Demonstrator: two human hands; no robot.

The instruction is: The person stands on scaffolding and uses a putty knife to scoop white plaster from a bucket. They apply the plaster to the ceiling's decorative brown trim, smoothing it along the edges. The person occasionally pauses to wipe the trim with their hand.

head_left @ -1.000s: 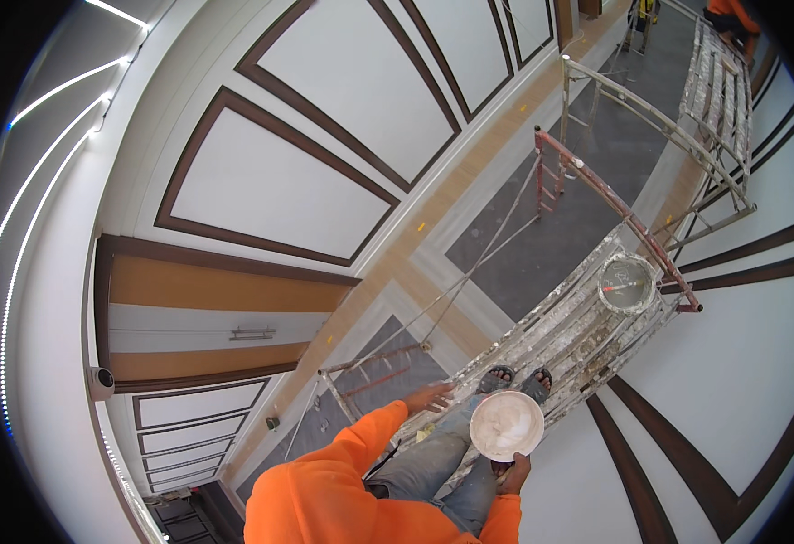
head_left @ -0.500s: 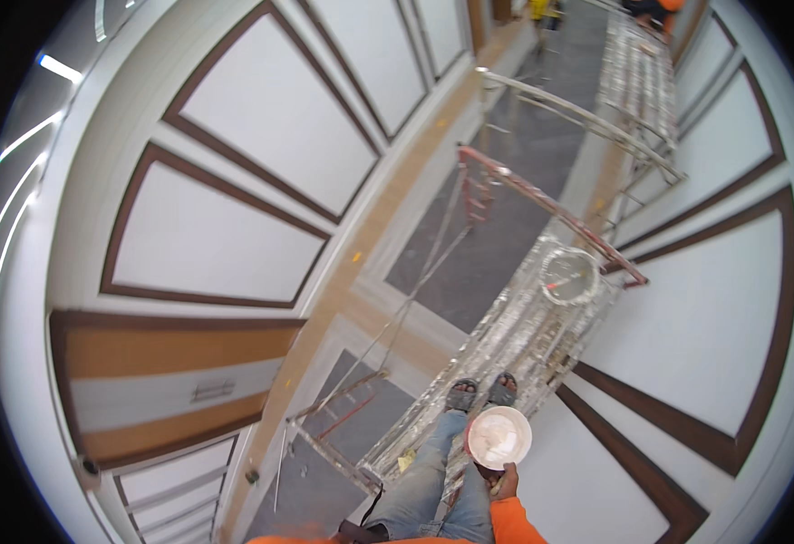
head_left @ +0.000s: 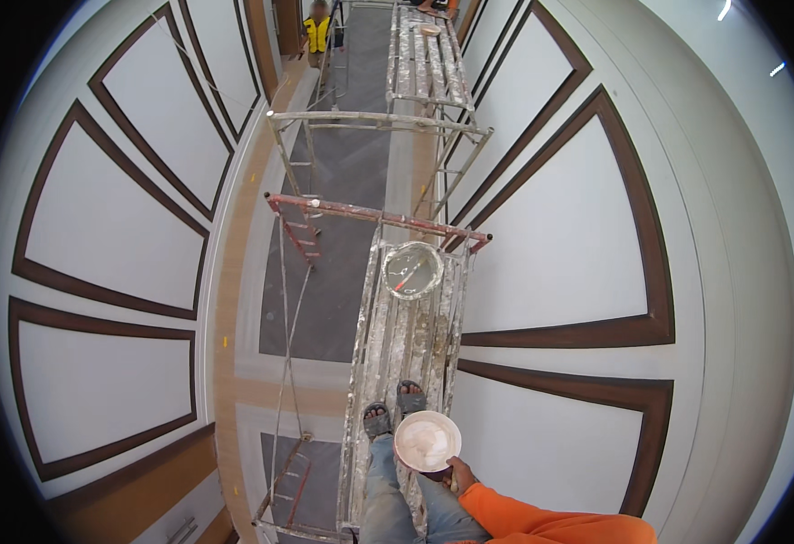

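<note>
My right hand (head_left: 458,476) is closed on the rim of a small round tub (head_left: 428,442). Pale pinkish-white paste, smeared up the inner wall, lies in it. The tub hangs in front of my jeans-clad legs, just above my sandalled feet (head_left: 376,420). Under me is a scaffold platform (head_left: 397,354) of paint-spattered metal planks. My left hand is out of sight. Farther along the platform stands a bucket (head_left: 412,270) with a splashed white rim, holding greyish liquid and a tool with a red handle (head_left: 406,283).
A red scaffold rail (head_left: 379,215) crosses the platform's far end, and a whitish scaffold frame (head_left: 379,120) stands beyond. Framed white wall panels (head_left: 560,245) rise close on the right. The grey floor (head_left: 324,299) lies well below on the left. A person in a yellow vest (head_left: 317,34) stands far off.
My view has swung round, so the platform now runs nearly straight ahead. The tub stays in my right hand; more of my orange right sleeve shows.
</note>
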